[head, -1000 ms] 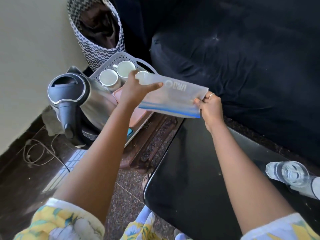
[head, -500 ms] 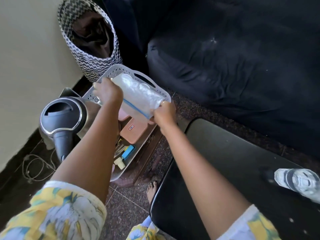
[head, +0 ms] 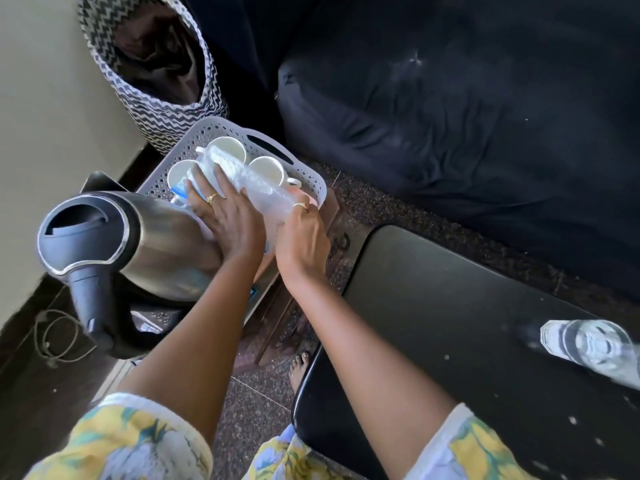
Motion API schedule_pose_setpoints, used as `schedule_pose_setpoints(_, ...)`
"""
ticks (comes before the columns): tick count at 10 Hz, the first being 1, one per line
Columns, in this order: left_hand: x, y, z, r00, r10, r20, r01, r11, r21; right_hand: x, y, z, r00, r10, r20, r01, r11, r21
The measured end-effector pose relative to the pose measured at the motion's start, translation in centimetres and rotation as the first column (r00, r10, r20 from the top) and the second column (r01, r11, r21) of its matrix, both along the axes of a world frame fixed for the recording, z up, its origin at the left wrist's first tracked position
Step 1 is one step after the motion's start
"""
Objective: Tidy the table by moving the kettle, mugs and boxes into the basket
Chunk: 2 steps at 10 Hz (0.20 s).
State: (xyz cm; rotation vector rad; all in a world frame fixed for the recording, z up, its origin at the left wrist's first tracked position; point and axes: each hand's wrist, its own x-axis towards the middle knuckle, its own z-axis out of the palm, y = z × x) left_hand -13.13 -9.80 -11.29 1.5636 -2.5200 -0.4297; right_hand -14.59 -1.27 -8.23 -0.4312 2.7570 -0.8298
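A grey perforated basket [head: 304, 174] stands on the floor left of the black table [head: 450, 323]. Inside it are three white mugs [head: 266, 168], a pink box mostly hidden under my hands, and a steel kettle [head: 149, 244] with a black lid and handle at its near end. A clear plastic box with a blue edge [head: 256, 188] lies tilted across the mugs. My left hand [head: 225, 216] presses on its left side and my right hand [head: 301, 237] grips its near right corner.
A zigzag-patterned fabric bin [head: 156, 81] stands behind the basket against the wall. A dark sofa [head: 467, 116] fills the back right. A clear glass [head: 595, 348] sits on the table's right end. A cord [head: 55, 334] lies on the floor at left. My foot [head: 301, 368] is by the table.
Both hands carried the clear box from above the table's edge leftward and down into the basket, where it now rests on the mugs.
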Motion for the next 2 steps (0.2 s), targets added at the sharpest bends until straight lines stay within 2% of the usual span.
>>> schedule_pose_setpoints(1, -0.2, 3.2, 0.3, 0.992, -0.063, -0.112, 0.068, 0.997, 0.041, 0.5, 2.3, -0.2, 0.998, -0.006, -0.066, 0.006, 1.000, 0.000)
schedule_pose_setpoints(2, 0.4, 7.2, -0.1, 0.972, -0.145, -0.183, 0.153, 0.988, 0.032, 1.4, 5.8, -1.5, 0.985, -0.083, -0.150, 0.086, 0.996, 0.014)
